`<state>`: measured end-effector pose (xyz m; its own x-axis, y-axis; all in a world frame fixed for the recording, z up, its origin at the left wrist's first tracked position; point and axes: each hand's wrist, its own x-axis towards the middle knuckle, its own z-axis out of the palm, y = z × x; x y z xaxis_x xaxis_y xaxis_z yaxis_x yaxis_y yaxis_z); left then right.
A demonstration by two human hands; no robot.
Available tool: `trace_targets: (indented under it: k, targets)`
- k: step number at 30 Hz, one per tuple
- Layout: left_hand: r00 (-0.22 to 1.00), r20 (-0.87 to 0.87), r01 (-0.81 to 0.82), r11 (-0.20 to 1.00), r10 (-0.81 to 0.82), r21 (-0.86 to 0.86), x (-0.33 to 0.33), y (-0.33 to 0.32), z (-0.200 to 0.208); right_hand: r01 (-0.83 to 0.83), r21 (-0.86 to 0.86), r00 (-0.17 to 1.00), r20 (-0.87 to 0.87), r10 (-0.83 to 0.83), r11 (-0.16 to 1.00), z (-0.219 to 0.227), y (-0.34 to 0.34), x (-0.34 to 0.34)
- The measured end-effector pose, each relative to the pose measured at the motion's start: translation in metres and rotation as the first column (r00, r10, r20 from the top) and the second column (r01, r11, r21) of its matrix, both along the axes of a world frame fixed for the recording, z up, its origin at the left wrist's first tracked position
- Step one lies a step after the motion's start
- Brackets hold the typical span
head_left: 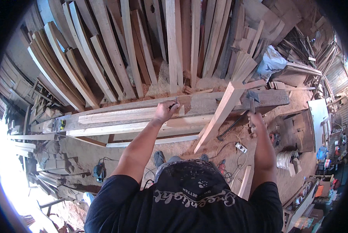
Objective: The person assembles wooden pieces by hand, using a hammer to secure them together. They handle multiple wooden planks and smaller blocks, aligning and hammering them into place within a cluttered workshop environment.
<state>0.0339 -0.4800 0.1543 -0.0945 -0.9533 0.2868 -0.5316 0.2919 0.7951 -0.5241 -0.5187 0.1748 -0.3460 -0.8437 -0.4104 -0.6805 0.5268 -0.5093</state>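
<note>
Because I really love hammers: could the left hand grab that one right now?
Probably not straight across: the slanted beam stands between the left hand and the hammer, which the right hand grips.

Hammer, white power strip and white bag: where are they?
Hammer [253, 95]: head view, on its dark head.
White power strip [241, 147]: head view, on its top.
White bag [272, 62]: head view, on its side.

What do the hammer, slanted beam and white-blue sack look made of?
Hammer: head probably steel, dark grey and dull; handle too small to tell. Slanted beam: bare wood, by its pale tan faces, squared edges and lack of varnish shine. White-blue sack: likely plastic, given its crinkled folds; film or woven, can't tell.
</note>
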Motion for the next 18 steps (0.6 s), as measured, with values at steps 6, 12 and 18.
trace_targets:
  k: [6, 12, 18]
  targets:
    - [0.999, -0.051, 0.007, 0.992, -0.013, -0.129, 0.002, 0.002, -0.023, 0.362, -0.365, 0.816, 0.569, -0.102, 0.858, 0.087, 0.038, 0.086]
    - [0.997, -0.031, 0.066, 0.977, -0.074, -0.203, 0.003, 0.0, -0.021, 0.179, -0.617, 0.735, 0.602, 0.312, 0.766, 0.218, 0.08, 0.197]
    - [0.997, -0.053, 0.051, 0.989, -0.059, -0.137, 0.002, -0.001, -0.014, -0.45, -0.541, 0.864, -0.062, 0.5, 0.711, 0.2, 0.069, 0.327]
